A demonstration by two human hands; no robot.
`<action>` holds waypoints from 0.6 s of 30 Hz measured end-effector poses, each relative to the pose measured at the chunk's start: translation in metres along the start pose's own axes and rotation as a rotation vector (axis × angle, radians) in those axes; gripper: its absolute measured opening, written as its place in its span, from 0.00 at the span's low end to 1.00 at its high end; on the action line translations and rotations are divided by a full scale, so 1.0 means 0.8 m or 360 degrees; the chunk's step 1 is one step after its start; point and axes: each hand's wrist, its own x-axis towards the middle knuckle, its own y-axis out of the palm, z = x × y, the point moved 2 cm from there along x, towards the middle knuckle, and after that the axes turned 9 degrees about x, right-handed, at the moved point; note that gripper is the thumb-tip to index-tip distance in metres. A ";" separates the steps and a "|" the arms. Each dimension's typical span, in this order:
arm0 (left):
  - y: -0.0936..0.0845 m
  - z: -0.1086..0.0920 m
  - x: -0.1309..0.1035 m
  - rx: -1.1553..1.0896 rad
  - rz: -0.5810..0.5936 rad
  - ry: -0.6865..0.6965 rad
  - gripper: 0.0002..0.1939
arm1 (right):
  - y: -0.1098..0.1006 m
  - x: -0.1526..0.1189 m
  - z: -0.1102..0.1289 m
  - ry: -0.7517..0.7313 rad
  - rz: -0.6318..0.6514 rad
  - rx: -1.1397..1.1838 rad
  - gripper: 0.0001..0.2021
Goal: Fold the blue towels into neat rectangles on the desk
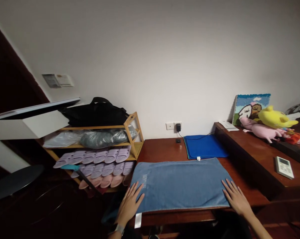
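A blue-grey towel (179,186) lies spread out across the wooden table (159,149), with printed letters near its left edge and a white tag hanging at the front left corner. My left hand (130,203) rests on the towel's left edge, fingers spread. On the right edge lies my right hand (237,198), its fingers also spread flat. Behind the towel is a folded bright blue cloth (206,146) with a small white tag at its front edge.
To the left stands a wooden rack (133,132) with rows of slippers (100,156) and a black bag (97,113) on top. A raised wooden surface (254,149) at right holds plush toys (274,118) and a white remote (284,167). A plugged-in adapter (178,127) trails a cable.
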 end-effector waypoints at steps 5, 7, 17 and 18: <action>0.001 0.001 -0.002 0.0040 0.0009 0.0014 0.28 | -0.004 0.000 -0.033 0.0014 0.0020 0.0037 0.35; 0.000 0.001 -0.002 0.0048 0.0029 0.0019 0.28 | -0.002 0.000 -0.043 0.0015 0.0022 0.0022 0.35; -0.015 0.006 -0.005 0.0026 0.0068 0.0123 0.27 | 0.000 0.000 -0.071 0.0100 -0.0019 0.0026 0.36; -0.015 0.007 -0.005 0.0031 0.0056 0.0133 0.27 | -0.001 0.002 -0.078 0.0092 -0.0037 0.0028 0.35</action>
